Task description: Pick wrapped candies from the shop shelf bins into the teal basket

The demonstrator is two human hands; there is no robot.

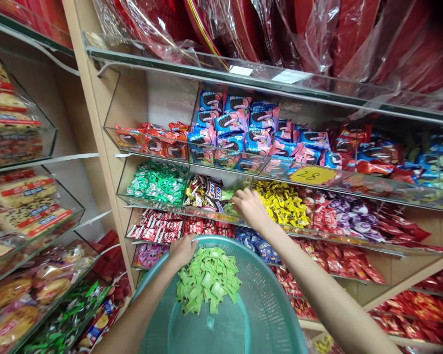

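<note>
A teal plastic basket fills the lower middle of the view, with a heap of light green wrapped candies inside. My left hand is closed on the basket's far rim at its left side. At a shelf compartment beyond the basket is my right hand, its fingers bent and pointing left, close to a few light green packets. Whether those fingers hold anything is hidden. Dark-wrapped chocolate bars lie left of this hand, and yellow wrapped candies lie to its right.
Glass-fronted shelves hold green candies, blue and pink cookie packs and purple candies. A yellow price tag reads 28. Wrapped red items stand above. Packaged bread lines the left shelves.
</note>
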